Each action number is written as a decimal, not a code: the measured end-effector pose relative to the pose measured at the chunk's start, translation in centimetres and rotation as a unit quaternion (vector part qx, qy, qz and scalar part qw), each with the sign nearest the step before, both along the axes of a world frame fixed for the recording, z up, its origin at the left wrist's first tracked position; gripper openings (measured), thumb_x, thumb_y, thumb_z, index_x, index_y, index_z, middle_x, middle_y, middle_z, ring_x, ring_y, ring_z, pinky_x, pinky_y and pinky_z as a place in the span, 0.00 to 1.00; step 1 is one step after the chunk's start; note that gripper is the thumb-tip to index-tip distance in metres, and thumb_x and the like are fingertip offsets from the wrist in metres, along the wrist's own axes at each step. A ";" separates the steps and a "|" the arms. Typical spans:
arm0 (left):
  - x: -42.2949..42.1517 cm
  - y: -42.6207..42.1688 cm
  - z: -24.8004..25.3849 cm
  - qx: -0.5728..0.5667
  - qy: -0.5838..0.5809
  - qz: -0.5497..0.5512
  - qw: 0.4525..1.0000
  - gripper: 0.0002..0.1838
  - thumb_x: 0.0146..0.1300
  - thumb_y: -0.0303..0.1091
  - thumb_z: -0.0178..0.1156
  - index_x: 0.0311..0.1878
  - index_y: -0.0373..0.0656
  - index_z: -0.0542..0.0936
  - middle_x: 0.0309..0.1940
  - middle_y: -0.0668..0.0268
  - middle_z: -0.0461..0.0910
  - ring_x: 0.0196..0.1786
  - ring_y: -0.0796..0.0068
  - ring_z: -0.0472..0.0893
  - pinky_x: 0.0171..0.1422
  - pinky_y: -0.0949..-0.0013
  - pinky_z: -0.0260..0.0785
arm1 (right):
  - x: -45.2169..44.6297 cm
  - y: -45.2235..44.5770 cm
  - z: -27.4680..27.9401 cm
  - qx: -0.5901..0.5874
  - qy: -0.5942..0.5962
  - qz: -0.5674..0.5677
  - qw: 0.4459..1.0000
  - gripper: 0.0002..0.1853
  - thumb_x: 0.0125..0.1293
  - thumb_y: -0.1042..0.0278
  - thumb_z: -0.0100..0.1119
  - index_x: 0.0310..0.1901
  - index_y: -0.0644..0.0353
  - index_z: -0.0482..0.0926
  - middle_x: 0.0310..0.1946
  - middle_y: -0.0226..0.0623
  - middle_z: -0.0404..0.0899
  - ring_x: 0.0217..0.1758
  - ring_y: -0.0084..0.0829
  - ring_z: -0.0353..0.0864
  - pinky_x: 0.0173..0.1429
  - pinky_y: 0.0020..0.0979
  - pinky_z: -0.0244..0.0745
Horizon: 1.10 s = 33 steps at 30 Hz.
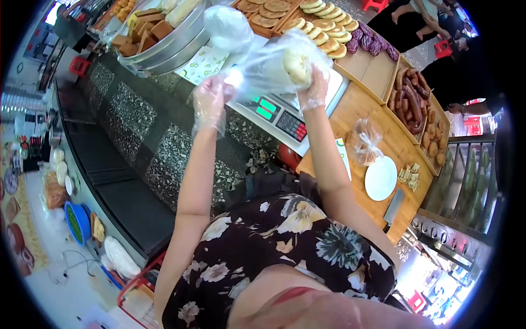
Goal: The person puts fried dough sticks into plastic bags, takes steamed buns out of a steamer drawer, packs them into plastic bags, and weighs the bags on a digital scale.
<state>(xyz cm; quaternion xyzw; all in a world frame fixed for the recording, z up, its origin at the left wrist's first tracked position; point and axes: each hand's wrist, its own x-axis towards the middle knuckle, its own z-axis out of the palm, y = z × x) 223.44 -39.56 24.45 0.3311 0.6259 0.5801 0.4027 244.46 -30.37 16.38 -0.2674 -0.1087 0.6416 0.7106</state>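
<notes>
Above a digital scale [290,125] with green lit displays, both hands in clear plastic gloves hold a thin clear plastic bag [263,63]. My left hand [210,98] is closed, pinching the bag's gathered end. My right hand [314,90] wraps round the bag's other end, where a pale round bread [297,64] shows through the film. Another filled plastic bag [227,27] sits just beyond, by a patterned sheet [204,64].
Trays of flat round breads [323,27], purple rolls [372,43] and sausages [411,101] line the far right. On the wooden board [350,115] are a white plate [381,178] and a cleaver [394,208]. Metal steamers [175,52] stand far left. People are at upper right.
</notes>
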 end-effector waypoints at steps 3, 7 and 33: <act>-2.9 7.4 2.3 -0.004 -0.076 -0.004 0.997 0.12 0.66 0.39 0.54 0.40 0.39 0.77 0.32 0.61 0.81 0.35 0.67 0.83 0.39 0.67 0.77 | -2.9 8.4 -1.3 0.070 0.010 0.019 0.997 0.32 0.56 0.71 0.61 0.62 0.54 0.59 0.54 0.41 0.70 0.56 0.41 0.73 0.58 0.41 0.72; -4.3 17.2 -1.8 -0.013 -0.330 -0.116 0.937 0.11 0.67 0.38 0.54 0.40 0.39 0.76 0.28 0.64 0.78 0.40 0.68 0.80 0.45 0.65 0.73 | -4.6 15.9 -3.4 -0.015 -0.425 0.014 0.905 0.31 0.49 0.65 0.67 0.56 0.58 0.67 0.49 0.43 0.76 0.53 0.38 0.76 0.56 0.37 0.72; -2.8 30.7 1.1 0.059 -0.153 -0.462 0.872 0.37 0.57 0.13 0.48 0.71 0.44 0.56 0.55 0.54 0.76 0.53 0.71 0.79 0.49 0.72 0.73 | -2.8 17.8 9.0 0.011 -0.221 0.091 0.971 0.14 0.61 0.77 0.50 0.49 0.67 0.76 0.49 0.42 0.78 0.54 0.41 0.78 0.50 0.33 0.76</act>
